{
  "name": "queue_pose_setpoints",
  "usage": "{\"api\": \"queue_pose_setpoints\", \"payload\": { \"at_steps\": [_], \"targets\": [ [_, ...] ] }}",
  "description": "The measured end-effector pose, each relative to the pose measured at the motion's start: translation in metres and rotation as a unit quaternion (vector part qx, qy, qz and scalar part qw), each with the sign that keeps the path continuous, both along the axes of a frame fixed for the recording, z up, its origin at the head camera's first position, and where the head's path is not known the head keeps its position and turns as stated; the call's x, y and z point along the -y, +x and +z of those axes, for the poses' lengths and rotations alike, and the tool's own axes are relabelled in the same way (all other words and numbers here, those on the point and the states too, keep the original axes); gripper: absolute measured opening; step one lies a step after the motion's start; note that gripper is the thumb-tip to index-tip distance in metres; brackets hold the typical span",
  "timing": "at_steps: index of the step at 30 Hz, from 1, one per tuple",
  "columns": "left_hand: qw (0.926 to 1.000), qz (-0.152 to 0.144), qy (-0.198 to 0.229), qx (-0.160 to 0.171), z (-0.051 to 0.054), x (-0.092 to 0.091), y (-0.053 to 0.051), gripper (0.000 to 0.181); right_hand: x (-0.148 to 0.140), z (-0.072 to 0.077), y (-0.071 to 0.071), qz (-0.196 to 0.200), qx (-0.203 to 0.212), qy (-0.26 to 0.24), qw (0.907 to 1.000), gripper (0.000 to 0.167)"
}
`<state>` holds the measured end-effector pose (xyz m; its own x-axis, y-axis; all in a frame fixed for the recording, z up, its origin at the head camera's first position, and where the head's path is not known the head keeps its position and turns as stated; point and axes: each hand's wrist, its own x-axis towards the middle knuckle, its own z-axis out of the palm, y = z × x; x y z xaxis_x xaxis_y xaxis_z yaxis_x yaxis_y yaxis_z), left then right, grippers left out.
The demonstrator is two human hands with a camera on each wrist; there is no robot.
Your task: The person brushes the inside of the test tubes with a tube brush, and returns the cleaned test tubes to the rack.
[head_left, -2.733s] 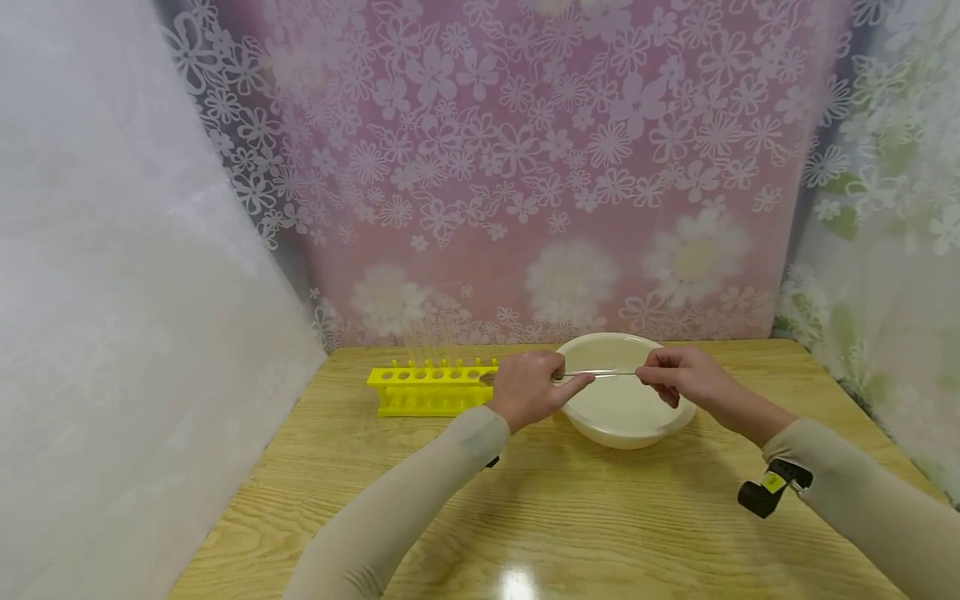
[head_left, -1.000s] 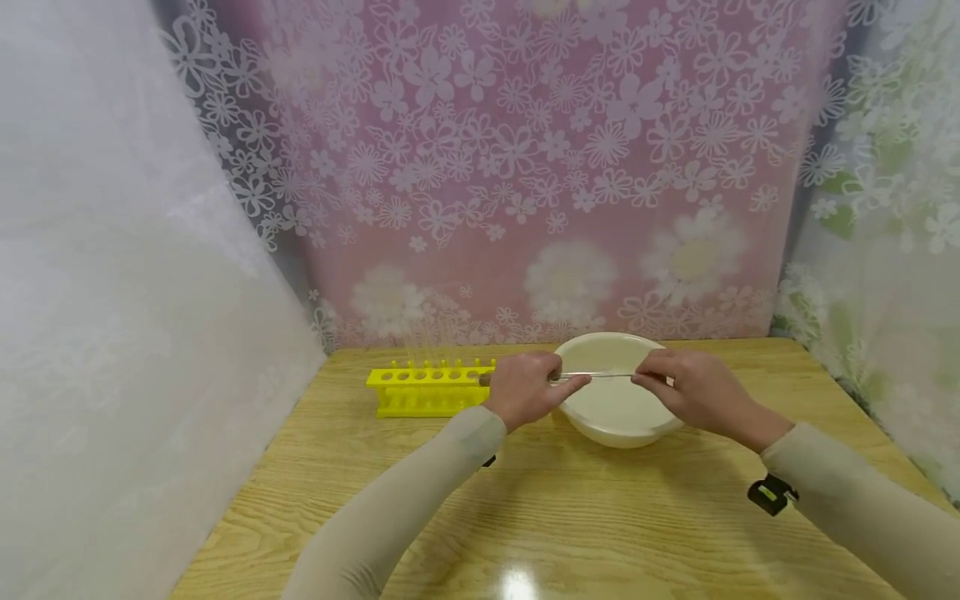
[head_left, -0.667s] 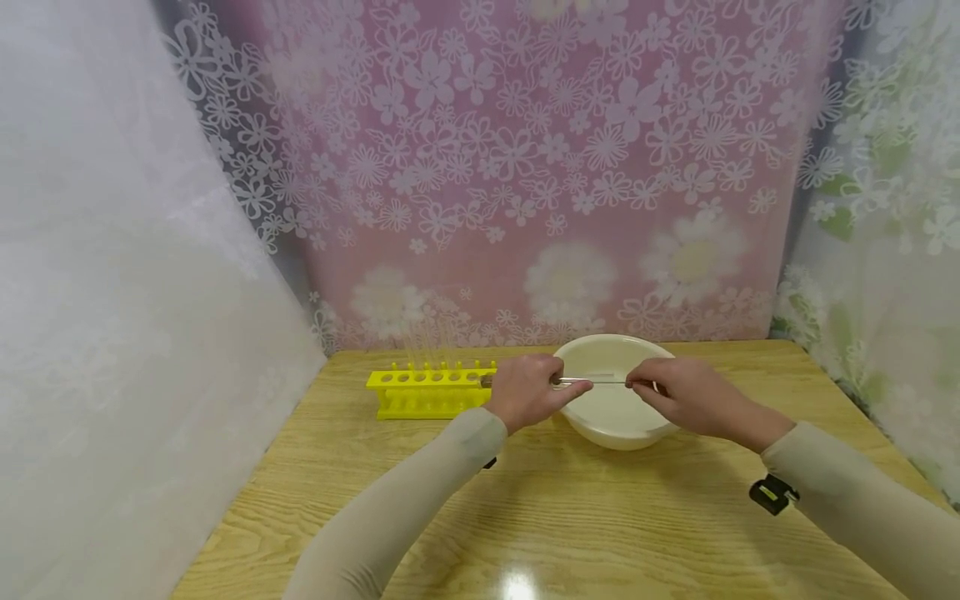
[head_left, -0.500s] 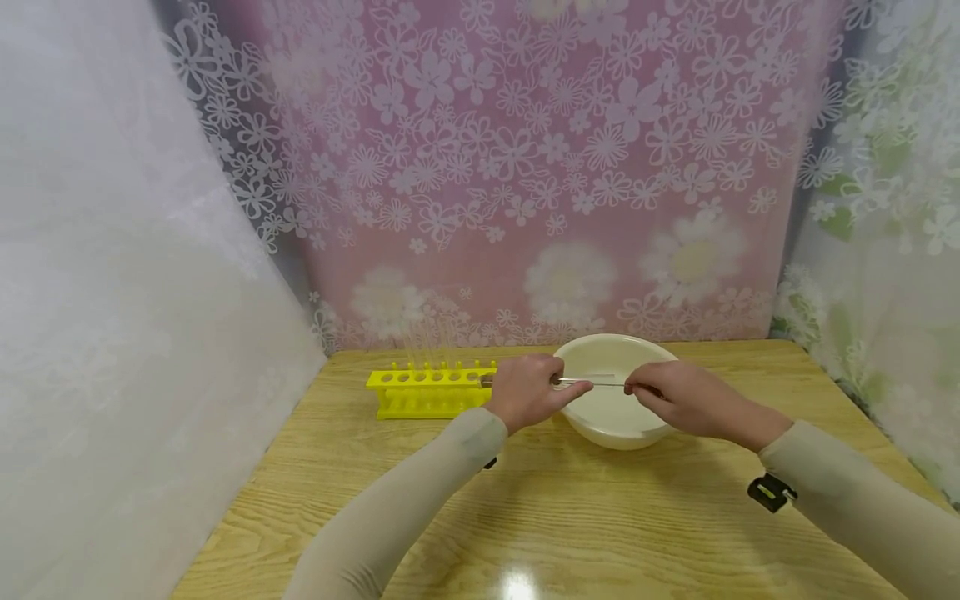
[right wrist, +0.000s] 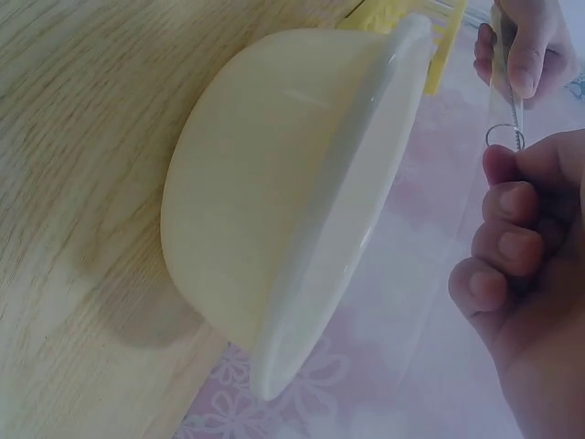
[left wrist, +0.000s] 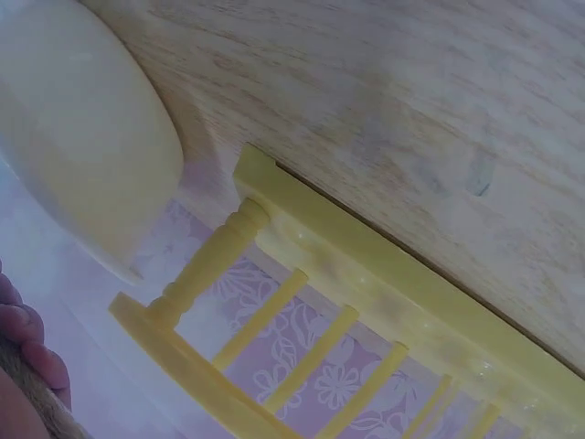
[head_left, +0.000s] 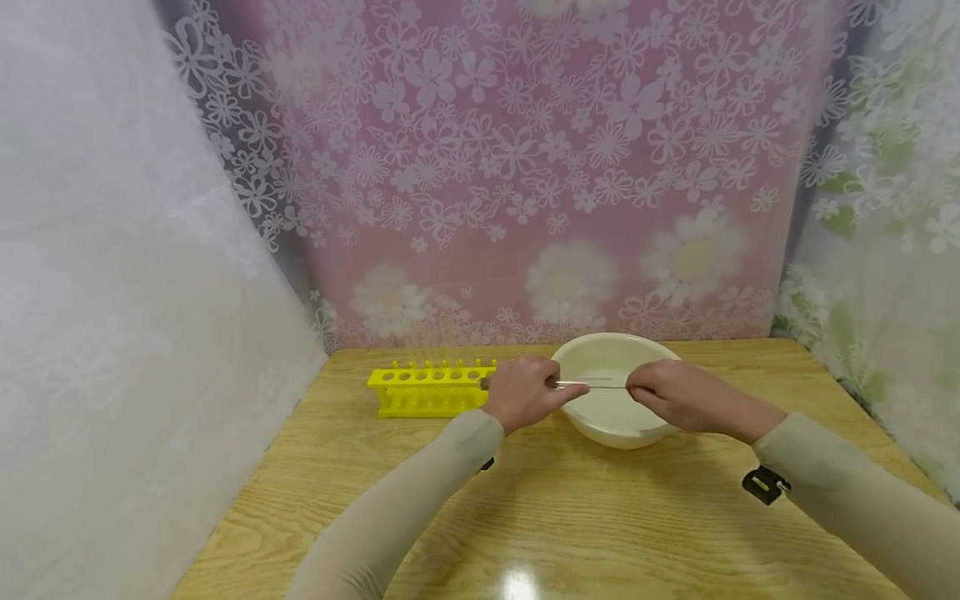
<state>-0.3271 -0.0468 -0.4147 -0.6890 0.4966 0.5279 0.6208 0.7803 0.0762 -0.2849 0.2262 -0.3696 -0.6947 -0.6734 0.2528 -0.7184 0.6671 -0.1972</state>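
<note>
glossy plastic basin (right wrist: pixel 247 174), smooth plastic rack (head_left: pixel 420 411), wood-grained table (head_left: pixel 465 525), metal wire (head_left: pixel 609 387), clear glassy tube (right wrist: pixel 499 96).

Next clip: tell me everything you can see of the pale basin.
The basin is cream, round and deep, plastic-looking, slightly glossy, with smooth curved walls and a flared rim. It stands upright on the wood-grain table, right of the yellow rack. Only the table visibly touches it; in the head view the left hand and right hand hide parts of its rim. Whether it holds liquid cannot be told.
</note>
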Motion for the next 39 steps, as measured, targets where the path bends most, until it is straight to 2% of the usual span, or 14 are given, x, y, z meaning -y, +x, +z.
{"api": "queue_pose_setpoints", "payload": {
  "at_steps": [6,18,23,29,33,36,39],
  "targets": [
    [0.9998,-0.012,0.017,0.007,-0.001,0.001,0.000,0.052,-0.005,0.003,-0.003,0.007,0.027,0.001,0.9996,0.019],
    [0.9998,-0.010,0.007,0.015,0.013,-0.003,0.004,0.054,-0.016,0.015,0.001,0.010,0.050,-0.009,0.9986,0.019],
    [0.9997,-0.007,0.009,0.021,0.011,-0.004,0.005,0.054,-0.020,0.016,0.002,0.007,0.065,-0.005,0.9978,0.019],
    [0.9995,-0.017,0.022,0.011,0.007,-0.003,0.003,0.055,-0.028,0.016,0.002,0.002,0.074,-0.009,0.9972,0.020],
    [0.9992,-0.006,0.030,0.024,0.006,0.002,0.001,0.054,-0.039,0.017,0.002,-0.001,0.074,-0.015,0.9971,0.019],
    [0.9985,0.004,0.038,0.039,0.007,0.007,0.000,0.052,-0.050,0.017,0.002,-0.018,0.072,-0.015,0.9971,0.019],
    [0.9983,0.003,0.042,0.040,0.007,0.011,-0.001,0.052,-0.058,0.019,0.001,-0.036,0.067,-0.005,0.9971,0.018]
  ]
}}
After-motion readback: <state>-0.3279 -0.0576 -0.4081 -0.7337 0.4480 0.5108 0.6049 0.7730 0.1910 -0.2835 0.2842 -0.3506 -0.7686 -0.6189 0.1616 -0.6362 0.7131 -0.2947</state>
